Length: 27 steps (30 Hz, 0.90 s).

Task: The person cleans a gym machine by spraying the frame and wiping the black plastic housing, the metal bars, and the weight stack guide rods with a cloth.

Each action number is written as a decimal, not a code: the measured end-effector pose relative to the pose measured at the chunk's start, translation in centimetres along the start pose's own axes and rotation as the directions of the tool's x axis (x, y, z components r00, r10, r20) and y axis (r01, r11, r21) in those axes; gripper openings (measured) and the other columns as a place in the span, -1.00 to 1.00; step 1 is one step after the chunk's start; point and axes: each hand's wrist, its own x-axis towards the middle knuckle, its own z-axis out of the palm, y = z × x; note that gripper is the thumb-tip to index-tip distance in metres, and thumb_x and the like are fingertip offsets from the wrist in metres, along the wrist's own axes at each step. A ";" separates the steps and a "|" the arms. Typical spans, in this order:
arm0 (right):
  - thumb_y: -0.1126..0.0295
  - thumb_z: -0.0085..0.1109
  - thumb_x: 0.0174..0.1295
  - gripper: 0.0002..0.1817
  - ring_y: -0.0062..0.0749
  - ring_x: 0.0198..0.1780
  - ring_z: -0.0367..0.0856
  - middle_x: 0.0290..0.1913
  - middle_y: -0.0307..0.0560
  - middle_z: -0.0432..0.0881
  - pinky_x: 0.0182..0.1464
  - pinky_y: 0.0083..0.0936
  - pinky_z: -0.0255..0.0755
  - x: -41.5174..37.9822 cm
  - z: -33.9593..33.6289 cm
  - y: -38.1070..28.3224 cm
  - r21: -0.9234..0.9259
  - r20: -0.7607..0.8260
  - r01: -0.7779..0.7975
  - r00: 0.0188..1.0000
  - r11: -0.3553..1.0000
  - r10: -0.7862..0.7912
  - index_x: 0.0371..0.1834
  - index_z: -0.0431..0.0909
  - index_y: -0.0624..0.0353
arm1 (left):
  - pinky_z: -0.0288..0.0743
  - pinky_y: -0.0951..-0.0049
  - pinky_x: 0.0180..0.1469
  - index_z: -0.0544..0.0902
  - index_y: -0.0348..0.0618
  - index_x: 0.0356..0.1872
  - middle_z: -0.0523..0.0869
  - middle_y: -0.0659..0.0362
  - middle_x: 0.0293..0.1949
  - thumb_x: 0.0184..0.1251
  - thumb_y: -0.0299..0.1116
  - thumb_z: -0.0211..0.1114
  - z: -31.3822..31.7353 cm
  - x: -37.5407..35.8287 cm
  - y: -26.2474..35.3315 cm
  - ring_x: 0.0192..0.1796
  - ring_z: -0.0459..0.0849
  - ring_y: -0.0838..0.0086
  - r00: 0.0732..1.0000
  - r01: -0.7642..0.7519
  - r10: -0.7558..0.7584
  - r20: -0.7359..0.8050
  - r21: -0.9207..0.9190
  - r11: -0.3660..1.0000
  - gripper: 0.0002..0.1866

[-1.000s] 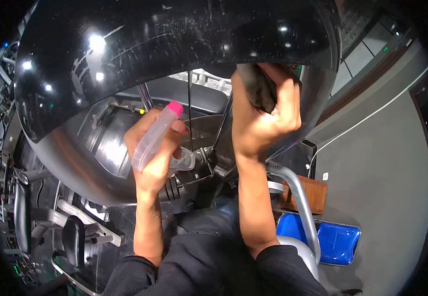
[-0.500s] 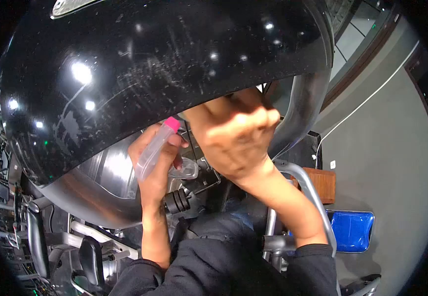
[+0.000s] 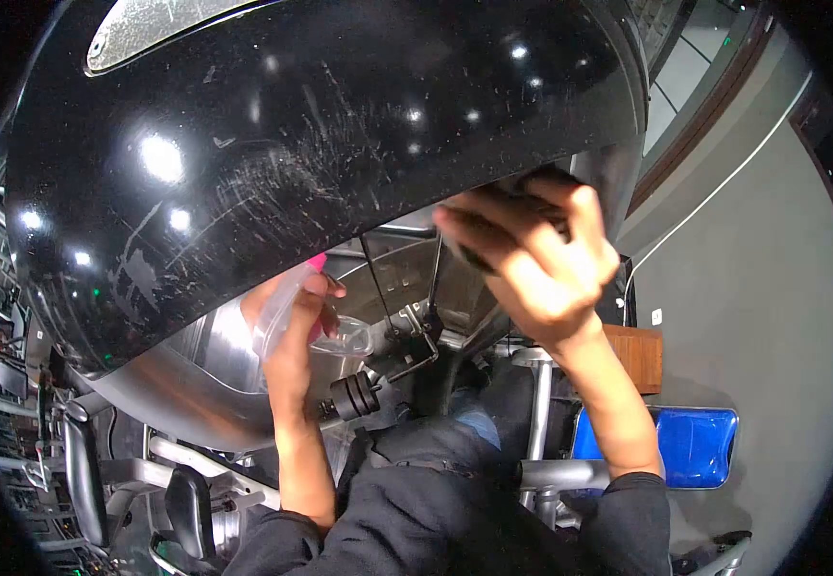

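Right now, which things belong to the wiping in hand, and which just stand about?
In use: left hand holding spray bottle; right hand pressing dark cloth on black cover.
Standing about: blue seat, wooden box.

A clear plastic spray bottle [image 3: 287,312] with a pink cap sits tilted beneath the glossy black cover [image 3: 321,144], while a dark cloth [image 3: 493,226], mostly hidden, presses against the cover's lower edge.

left hand [image 3: 292,331] at frame centre-left, fingers curled shut, forearm vertical, right hand [image 3: 541,264] upper right of centre, fingers clenched, forearm angled down to lower right, dark sleeves at bottom
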 end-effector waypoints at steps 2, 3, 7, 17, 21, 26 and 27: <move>0.44 0.57 -0.40 -0.68 -0.32 -0.18 0.61 -0.27 -0.35 0.75 -0.23 -0.44 0.58 1.3 -0.9 -0.2 -0.050 -0.033 -0.073 0.997 0.996 0.072 -0.44 0.76 -0.07 | 0.33 0.54 -0.58 0.56 -0.30 -0.34 0.65 0.05 -0.42 0.28 0.06 0.23 -0.2 -0.1 0.1 -0.61 0.52 0.51 1.000 0.007 -0.007 -0.006 -0.001 1.000 -0.51; 0.45 0.57 -0.41 -0.67 -0.29 -0.18 0.62 -0.28 -0.34 0.74 -0.22 -0.41 0.57 1.7 -0.9 -0.4 -0.030 -0.061 -0.092 0.994 0.995 0.090 -0.44 0.76 -0.06 | 0.33 0.55 -0.58 0.56 -0.29 -0.34 0.65 0.05 -0.42 0.28 0.06 0.23 -0.3 -0.1 0.1 -0.61 0.52 0.51 1.000 0.013 -0.013 -0.012 -0.003 1.000 -0.51; 0.47 0.53 -0.39 -0.62 -0.11 -0.12 0.64 -0.26 -0.29 0.70 -0.19 -0.33 0.58 1.9 1.9 -3.3 0.024 -0.093 -0.141 0.985 0.990 0.142 -0.36 0.76 -0.05 | 0.40 0.54 -0.50 0.66 -0.38 -0.24 0.72 0.02 -0.38 0.32 -0.26 0.28 -0.9 0.0 -0.5 -0.57 0.54 0.53 0.999 -0.003 0.007 0.035 -0.130 0.992 -0.71; 0.42 0.34 -0.17 -0.76 -0.29 -0.10 0.63 -0.20 -0.40 0.63 -0.31 -0.50 0.61 3.0 3.7 -5.3 -0.006 0.036 -0.216 0.976 0.976 0.216 -0.33 0.72 -0.02 | 0.39 0.55 -0.51 0.57 -0.34 -0.31 0.68 0.01 -0.39 0.34 -0.27 0.22 -0.2 -0.1 -0.1 -0.57 0.53 0.53 0.999 0.017 -0.014 0.030 -0.120 0.993 -0.74; 0.36 0.37 -0.09 -0.80 -0.40 -0.12 0.64 -0.18 -0.45 0.67 -0.34 -0.60 0.61 0.9 3.2 -4.4 -0.003 0.085 -0.194 0.977 0.981 0.193 -0.33 0.76 -0.07 | 0.40 0.55 -0.52 0.57 -0.30 -0.33 0.68 0.02 -0.39 0.35 -0.22 0.24 -0.3 -0.3 -0.1 -0.57 0.54 0.53 0.999 0.021 -0.015 0.046 -0.133 0.991 -0.72; 0.38 0.37 -0.09 -0.74 -0.41 -0.14 0.63 -0.07 -0.47 0.76 -0.19 -0.57 0.62 -1.3 1.3 -3.1 -0.021 0.154 -0.210 0.965 0.977 0.211 -0.27 0.79 -0.13 | 0.39 0.56 -0.52 0.58 -0.29 -0.32 0.69 0.02 -0.39 0.34 -0.19 0.26 -1.2 -0.7 -0.3 -0.56 0.55 0.53 0.999 0.005 0.003 0.054 -0.138 0.990 -0.70; 0.38 0.37 -0.09 -0.74 -0.41 -0.14 0.63 -0.07 -0.47 0.76 -0.19 -0.57 0.62 -1.0 1.1 -3.3 -0.017 0.152 -0.211 0.966 0.977 0.211 -0.27 0.79 -0.13 | 0.39 0.56 -0.52 0.58 -0.29 -0.32 0.69 0.02 -0.39 0.34 -0.18 0.26 -1.4 -0.7 -0.3 -0.56 0.55 0.53 0.998 -0.019 0.027 0.053 -0.149 0.989 -0.70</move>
